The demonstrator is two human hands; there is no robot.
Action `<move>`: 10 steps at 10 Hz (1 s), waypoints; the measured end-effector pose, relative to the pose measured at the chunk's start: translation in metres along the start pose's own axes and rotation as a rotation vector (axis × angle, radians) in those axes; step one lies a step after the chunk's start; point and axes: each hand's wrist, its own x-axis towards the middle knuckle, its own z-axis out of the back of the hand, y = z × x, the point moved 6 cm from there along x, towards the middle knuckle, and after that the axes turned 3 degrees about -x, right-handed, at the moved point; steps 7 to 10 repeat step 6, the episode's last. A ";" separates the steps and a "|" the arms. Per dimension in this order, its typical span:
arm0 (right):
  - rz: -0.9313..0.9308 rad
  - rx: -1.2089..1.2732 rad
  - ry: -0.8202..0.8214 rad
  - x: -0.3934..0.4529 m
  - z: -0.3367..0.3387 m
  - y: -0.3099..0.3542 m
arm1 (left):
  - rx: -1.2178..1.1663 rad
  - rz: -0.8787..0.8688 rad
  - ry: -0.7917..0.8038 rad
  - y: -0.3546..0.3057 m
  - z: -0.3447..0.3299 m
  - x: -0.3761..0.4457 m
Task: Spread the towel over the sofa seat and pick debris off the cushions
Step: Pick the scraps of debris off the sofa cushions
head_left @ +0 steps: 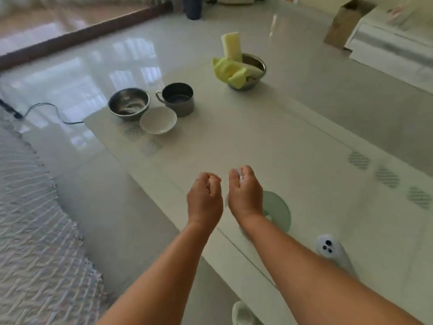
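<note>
Two bare hands hover side by side above a pale glass-topped table (269, 141), both curled closed. The left hand (204, 201) is a fist with nothing visible in it. The right hand (244, 193) pinches something small and white (239, 176), possibly a scrap of debris; it is too blurred to name. Farther along the table stand a steel bowl (128, 103), a white bowl (158, 120) and a dark mug (178, 98). A textured grey cover (35, 242) lies at the left edge.
</note>
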 end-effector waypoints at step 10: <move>-0.298 -0.270 0.202 0.029 0.049 -0.137 | 0.359 0.157 0.385 0.028 -0.139 -0.020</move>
